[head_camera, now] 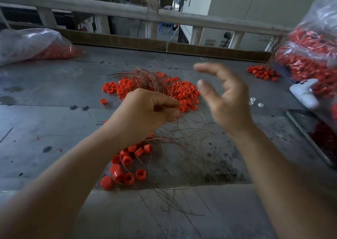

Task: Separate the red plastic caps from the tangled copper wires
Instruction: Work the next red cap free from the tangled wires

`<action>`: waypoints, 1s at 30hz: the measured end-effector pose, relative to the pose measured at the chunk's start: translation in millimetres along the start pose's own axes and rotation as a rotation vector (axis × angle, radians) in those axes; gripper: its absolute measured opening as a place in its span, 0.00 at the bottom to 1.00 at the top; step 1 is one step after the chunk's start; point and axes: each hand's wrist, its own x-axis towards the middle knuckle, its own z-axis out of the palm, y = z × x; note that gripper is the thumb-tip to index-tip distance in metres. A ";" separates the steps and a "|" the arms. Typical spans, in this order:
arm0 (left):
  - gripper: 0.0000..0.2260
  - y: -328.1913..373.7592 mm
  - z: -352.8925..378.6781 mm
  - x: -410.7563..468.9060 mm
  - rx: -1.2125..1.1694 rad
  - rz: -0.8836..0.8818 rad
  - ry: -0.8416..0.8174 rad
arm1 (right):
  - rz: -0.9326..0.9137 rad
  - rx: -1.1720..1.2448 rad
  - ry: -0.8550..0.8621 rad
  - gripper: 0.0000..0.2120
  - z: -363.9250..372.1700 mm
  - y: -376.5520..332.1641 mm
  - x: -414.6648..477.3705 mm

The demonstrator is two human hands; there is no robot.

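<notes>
Copper wires (145,80): a tangled bundle is gripped in the curled fingers of the left hand (145,109); loose strands are spread over the table (45,111).
Right hand (226,100): held raised and blurred, fingers spread, nothing held.
Red caps (184,91): heaped behind the left hand.
Nearer caps (125,164): scattered under the left forearm.

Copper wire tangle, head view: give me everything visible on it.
The copper wire tangle is a loose bunch of thin, reddish-brown strands, seemingly bare metal. The left hand grips it mid-length, fingers curled round it. Above the fist the strands fan out over the red caps; below it long loops spill across the grey table, some lying over more caps. The right hand is off it.
</notes>
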 end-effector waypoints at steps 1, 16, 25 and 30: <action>0.09 2.2 0.4 -1.3 0.020 0.032 -0.023 | -0.065 -0.062 -0.118 0.13 3.9 -1.4 -2.9; 0.11 4.1 -12.4 -3.3 -0.024 0.055 -0.032 | -0.130 -0.159 -0.252 0.04 -0.7 0.4 -1.1; 0.10 -2.9 -18.6 -1.6 -0.818 -0.139 0.020 | 0.018 0.130 -0.030 0.07 -8.3 -4.7 3.3; 0.10 -1.8 -14.6 -1.1 -0.912 -0.179 -0.013 | 0.055 0.188 -0.146 0.09 -2.4 -9.4 0.0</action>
